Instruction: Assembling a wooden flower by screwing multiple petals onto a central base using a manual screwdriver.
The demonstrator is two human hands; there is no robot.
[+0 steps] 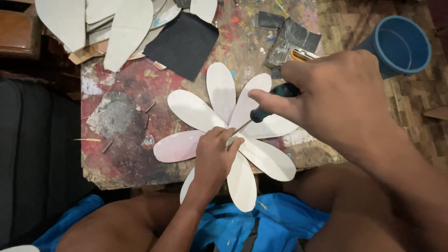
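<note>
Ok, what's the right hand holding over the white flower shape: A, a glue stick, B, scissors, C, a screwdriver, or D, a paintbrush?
C: the right hand grips a screwdriver with a dark green and black handle, its thin metal shaft angled down to the centre of the flower, where the left hand presses the petals.

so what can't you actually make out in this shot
- Screwdriver tip, head view: hidden under the left hand at the middle of the white petal flower.
- Screwdriver handle end: wrapped in the right hand.
- Flower's centre join: covered by the left hand's fingers.
- Pale cut-outs: cut off by the top edge.
- Blue bucket: inside too shadowed to tell what it holds.
</note>
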